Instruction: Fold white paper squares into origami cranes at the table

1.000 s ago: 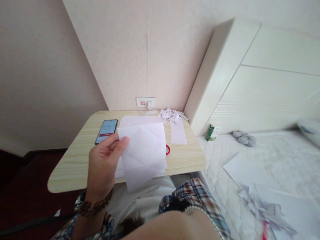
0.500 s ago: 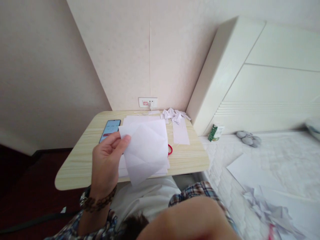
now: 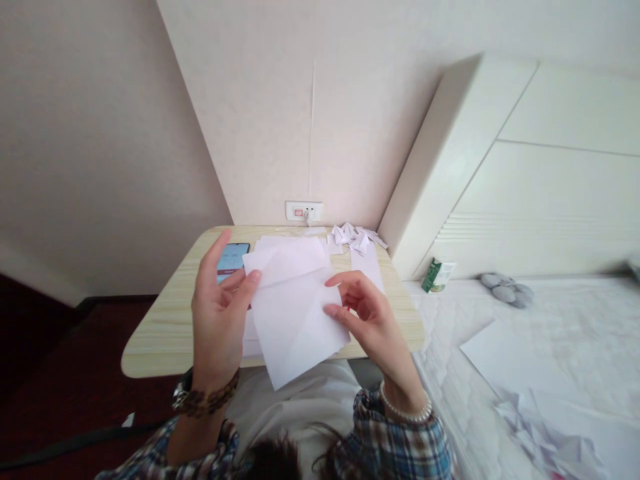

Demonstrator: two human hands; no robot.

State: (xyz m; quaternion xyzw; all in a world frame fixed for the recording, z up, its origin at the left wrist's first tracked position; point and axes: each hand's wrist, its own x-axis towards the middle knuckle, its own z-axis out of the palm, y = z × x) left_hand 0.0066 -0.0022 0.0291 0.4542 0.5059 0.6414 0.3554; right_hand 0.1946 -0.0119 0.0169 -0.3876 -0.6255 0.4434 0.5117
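Observation:
My left hand point(image 3: 220, 300) pinches a white sheet of paper point(image 3: 295, 327) at its left edge between thumb and fingers, with the index finger raised. Faint creases and a folded flap show on the sheet, which is tilted above the table's front edge. At the sheet's right side is my right hand point(image 3: 367, 317), its thumb and index finger apart over the paper's edge; whether they touch it is unclear. Behind and beneath lies a stack of white paper point(image 3: 290, 245) on the small wooden table point(image 3: 165, 333).
A phone point(image 3: 235, 257) lies partly behind my left hand. Folded paper pieces point(image 3: 350, 235) sit at the table's back right, near a wall socket point(image 3: 304, 211). On the mattress to the right are a green-and-white carton point(image 3: 437, 275), a grey object point(image 3: 507, 289) and crumpled or folded papers point(image 3: 560, 443).
My right hand has come up from the blurred foreground to the sheet's right side. My left hand keeps its pinch, and the sheet has tilted, its lower corner nearer me.

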